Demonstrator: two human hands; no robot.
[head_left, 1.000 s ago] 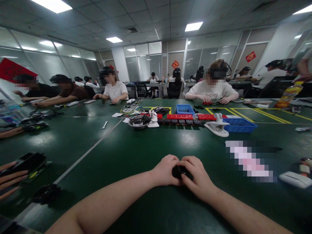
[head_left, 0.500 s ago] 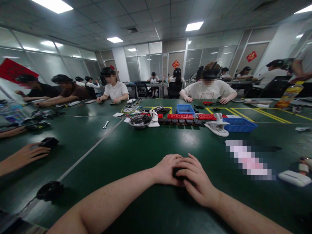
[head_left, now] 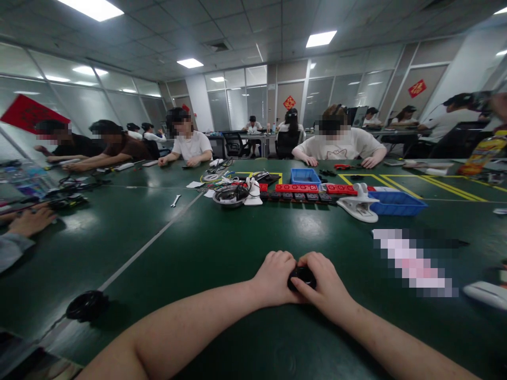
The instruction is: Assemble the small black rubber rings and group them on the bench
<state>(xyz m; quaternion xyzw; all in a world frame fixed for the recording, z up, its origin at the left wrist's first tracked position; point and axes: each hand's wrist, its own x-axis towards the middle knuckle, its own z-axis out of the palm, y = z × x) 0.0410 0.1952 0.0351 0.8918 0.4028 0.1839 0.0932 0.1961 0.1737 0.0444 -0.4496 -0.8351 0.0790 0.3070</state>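
A small round black object (head_left: 303,275) with a ring-like rim is held between my two hands, low over the green table (head_left: 222,237). My left hand (head_left: 275,277) curls around its left side, fingers bent. From the right, my right hand (head_left: 327,282) closes on it, with the thumb across its near face and the fingers over the top. The hands partly cover it, so its exact kind cannot be made out. A black coil-like ring (head_left: 87,306) with a cord lies far to my left.
A wrench (head_left: 175,201), red socket strips (head_left: 299,188), a white clip stand (head_left: 360,203) and blue bins (head_left: 398,203) lie ahead. A blurred pinkish item (head_left: 414,262) and a white case (head_left: 487,294) are at right. A co-worker's hand (head_left: 34,219) is at left; others sit opposite.
My right hand's fingers have drawn together around the black object, and its thumb now lies across it. The co-worker's hand at left has pulled back; the black box beneath it is out of sight.
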